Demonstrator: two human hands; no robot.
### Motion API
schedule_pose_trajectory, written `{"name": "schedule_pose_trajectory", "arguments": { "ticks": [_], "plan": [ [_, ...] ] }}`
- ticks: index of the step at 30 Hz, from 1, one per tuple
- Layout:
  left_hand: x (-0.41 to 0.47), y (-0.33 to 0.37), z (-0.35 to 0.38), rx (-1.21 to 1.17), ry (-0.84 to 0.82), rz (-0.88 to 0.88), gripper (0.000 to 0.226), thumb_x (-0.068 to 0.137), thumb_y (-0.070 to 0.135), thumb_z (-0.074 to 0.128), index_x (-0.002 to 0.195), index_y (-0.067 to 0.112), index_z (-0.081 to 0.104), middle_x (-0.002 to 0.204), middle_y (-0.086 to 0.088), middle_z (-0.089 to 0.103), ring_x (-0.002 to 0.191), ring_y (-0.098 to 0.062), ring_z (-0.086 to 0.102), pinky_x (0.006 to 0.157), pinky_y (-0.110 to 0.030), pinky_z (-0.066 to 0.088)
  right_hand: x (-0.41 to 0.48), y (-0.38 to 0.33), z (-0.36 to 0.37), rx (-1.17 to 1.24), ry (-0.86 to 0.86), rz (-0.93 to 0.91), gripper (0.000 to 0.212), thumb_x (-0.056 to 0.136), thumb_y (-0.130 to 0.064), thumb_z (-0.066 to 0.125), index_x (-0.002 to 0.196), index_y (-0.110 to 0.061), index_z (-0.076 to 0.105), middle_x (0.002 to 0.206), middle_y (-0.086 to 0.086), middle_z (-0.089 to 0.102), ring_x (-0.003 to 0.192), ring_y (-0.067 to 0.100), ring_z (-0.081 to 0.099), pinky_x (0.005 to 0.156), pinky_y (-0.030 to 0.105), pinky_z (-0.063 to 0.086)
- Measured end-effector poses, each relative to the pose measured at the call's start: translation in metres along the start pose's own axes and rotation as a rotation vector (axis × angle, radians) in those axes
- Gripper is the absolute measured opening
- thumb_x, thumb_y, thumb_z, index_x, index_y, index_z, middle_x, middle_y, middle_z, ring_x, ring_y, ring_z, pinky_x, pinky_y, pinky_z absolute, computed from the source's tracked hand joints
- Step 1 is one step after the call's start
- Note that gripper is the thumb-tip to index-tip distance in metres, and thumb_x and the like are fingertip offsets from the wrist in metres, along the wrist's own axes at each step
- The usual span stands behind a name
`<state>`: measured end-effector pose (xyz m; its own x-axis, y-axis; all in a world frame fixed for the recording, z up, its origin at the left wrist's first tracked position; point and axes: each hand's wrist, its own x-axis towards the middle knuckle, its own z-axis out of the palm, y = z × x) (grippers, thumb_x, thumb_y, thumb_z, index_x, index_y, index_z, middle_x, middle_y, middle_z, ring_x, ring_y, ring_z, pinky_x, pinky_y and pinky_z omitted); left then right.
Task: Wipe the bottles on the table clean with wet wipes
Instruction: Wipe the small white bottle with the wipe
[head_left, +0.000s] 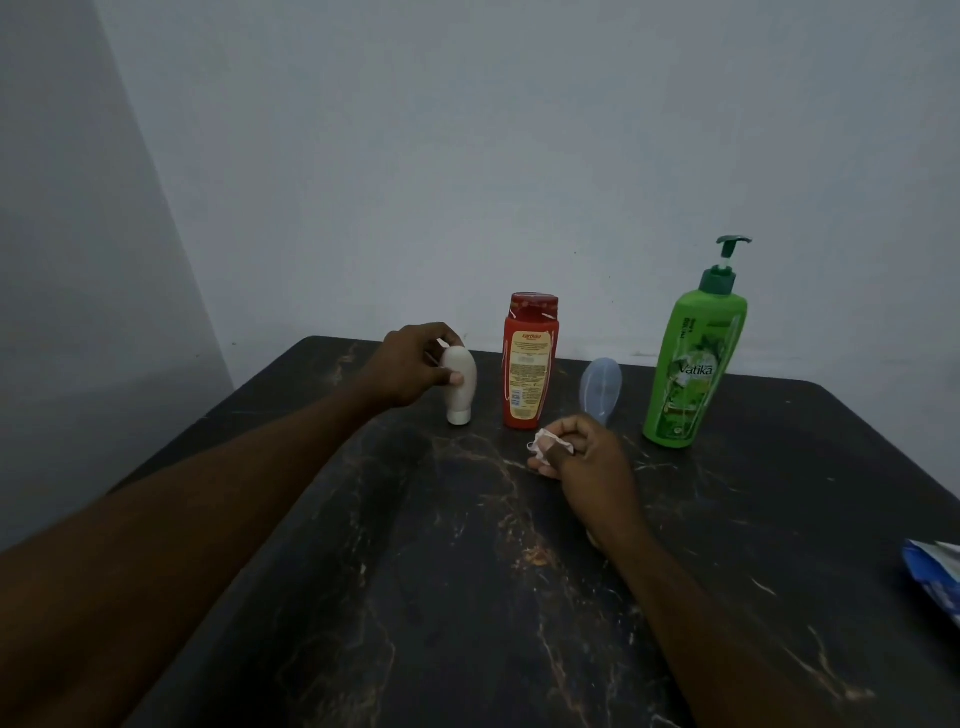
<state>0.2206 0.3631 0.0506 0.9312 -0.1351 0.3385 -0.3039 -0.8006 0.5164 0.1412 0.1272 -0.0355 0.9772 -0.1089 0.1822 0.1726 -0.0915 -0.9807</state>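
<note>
1. The white bottle (461, 382) stands upside down on its cap at the left end of the far row, on the dark table (467, 597). It looks small, light and smooth, probably squeezable plastic. It would likely tip or slide if rubbed unsupported, so the upper body is the sensible place to hold it.
2. The left hand (410, 364) grips it there, with the thumb across the near face and the fingers curled over the top.
3. The right hand (587, 462) sits nearer, low over the table, its fingers clenched round a crumpled wet wipe (541, 446) (only a tuft shows past the knuckles).
4. Just right of the white bottle stands the red bottle (530, 364), upright and apparently stiffer. Next comes a small translucent blue bottle (601, 382), its base hidden behind the right hand.
5. At the right end is the green pump bottle (693, 364), the tallest and probably the heaviest. It is best held by the body, not by the slender pump neck.
6. A blue-and-white packet (935, 577) lies at the right edge, cut off by the frame; it may hold the wipes.
</note>
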Motion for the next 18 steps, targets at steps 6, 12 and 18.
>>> {"name": "schedule_pose_trajectory", "arguments": {
  "ticks": [6, 12, 18],
  "plan": [
    [0.0033, -0.0017, 0.0009, 0.003, -0.032, 0.012, 0.039, 0.086, 0.014, 0.082, 0.12, 0.017, 0.062, 0.125, -0.011, 0.069, 0.099, -0.019, 0.065, 0.068, -0.014, 0.047, -0.0005, 0.0, -0.0007, 0.008, 0.003, -0.007, 0.008, 0.094, -0.012, 0.064, 0.093, -0.02, 0.066, 0.092, -0.001, 0.074, 0.08, 0.009, 0.073, 0.072, 0.025, 0.06],
    [0.0026, -0.0014, -0.0007, -0.006, -0.062, 0.021, 0.042, 0.083, 0.015, 0.084, 0.12, 0.017, 0.062, 0.124, -0.011, 0.07, 0.1, -0.021, 0.067, 0.08, -0.026, 0.055, -0.001, 0.0012, -0.0005, 0.0, 0.009, -0.005, 0.008, 0.094, -0.014, 0.064, 0.093, -0.021, 0.066, 0.093, -0.001, 0.073, 0.08, 0.01, 0.073, 0.075, 0.031, 0.061],
    [0.0039, -0.0004, -0.0012, -0.003, -0.092, 0.011, 0.046, 0.082, 0.015, 0.085, 0.122, 0.017, 0.061, 0.127, -0.012, 0.069, 0.101, -0.021, 0.067, 0.083, -0.031, 0.056, -0.0006, 0.0016, 0.0, 0.0, 0.012, 0.004, 0.009, 0.094, -0.014, 0.064, 0.092, -0.022, 0.066, 0.093, -0.001, 0.073, 0.079, 0.01, 0.073, 0.074, 0.03, 0.061]
  ]
}}
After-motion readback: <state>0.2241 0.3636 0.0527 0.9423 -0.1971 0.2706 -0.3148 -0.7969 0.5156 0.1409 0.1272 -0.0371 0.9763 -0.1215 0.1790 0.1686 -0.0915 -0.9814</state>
